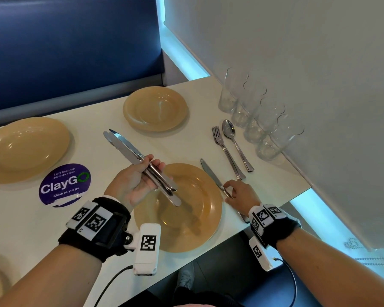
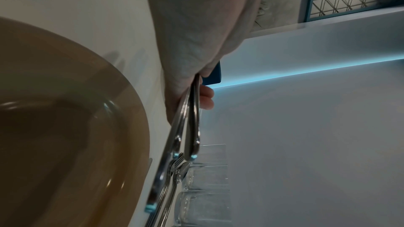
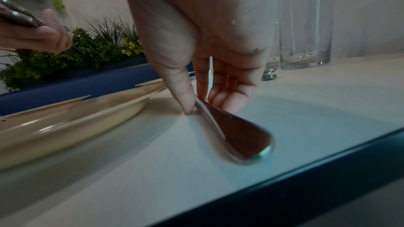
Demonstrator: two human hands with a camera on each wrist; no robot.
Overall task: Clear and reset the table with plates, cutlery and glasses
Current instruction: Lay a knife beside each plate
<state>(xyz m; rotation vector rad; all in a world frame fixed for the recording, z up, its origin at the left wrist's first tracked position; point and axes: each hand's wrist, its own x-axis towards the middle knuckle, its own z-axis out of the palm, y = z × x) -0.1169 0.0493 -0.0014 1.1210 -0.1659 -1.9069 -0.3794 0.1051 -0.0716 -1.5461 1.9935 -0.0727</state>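
Fingers on slim, shiny steel knife

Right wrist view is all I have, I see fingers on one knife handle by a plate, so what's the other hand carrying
Observer: The left hand grips a bundle of knives above the near plate.
Operator: Any other cutlery on the table?
Observer: Yes, a fork and a spoon lie side by side beyond the right hand.
Operator: How many glasses are there?
Observer: Four glasses in a row along the wall.
Operator: Other plates?
Observer: Two more across the table, and part of another at the near left.
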